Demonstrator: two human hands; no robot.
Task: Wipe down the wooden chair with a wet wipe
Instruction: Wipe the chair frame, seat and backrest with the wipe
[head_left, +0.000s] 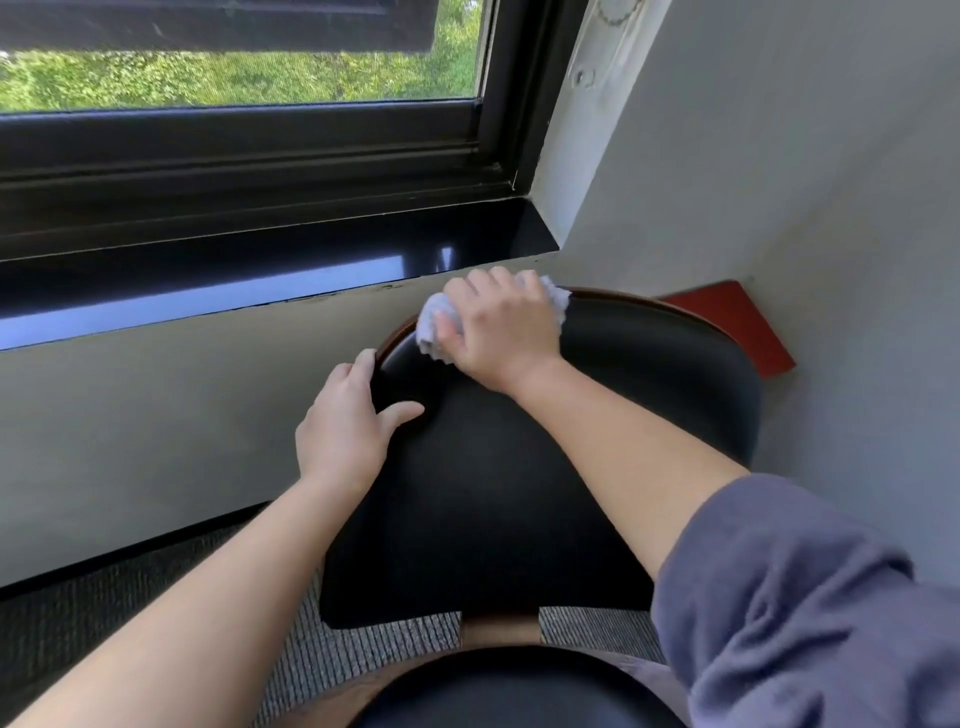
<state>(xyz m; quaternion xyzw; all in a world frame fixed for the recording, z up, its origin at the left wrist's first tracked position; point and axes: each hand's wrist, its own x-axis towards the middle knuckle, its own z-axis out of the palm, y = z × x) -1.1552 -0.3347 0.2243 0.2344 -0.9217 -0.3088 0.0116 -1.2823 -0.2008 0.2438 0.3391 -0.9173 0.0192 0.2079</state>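
Note:
The chair (519, 493) fills the middle of the view, with a black padded backrest edged by a brown wooden rim (649, 304). My right hand (498, 332) is closed on a crumpled white wet wipe (431, 325) and presses it against the top left of the rim. My left hand (345, 421) grips the backrest's left edge, fingers behind it and thumb on the black padding. The black seat (519, 696) shows at the bottom of the frame.
A grey wall (156, 415) runs close behind the chair, under a glossy black window sill (260, 280) and a dark-framed window. A second wall closes the corner on the right, with a red object (737, 322) wedged behind the chair. Grey carpet (332, 660) lies below.

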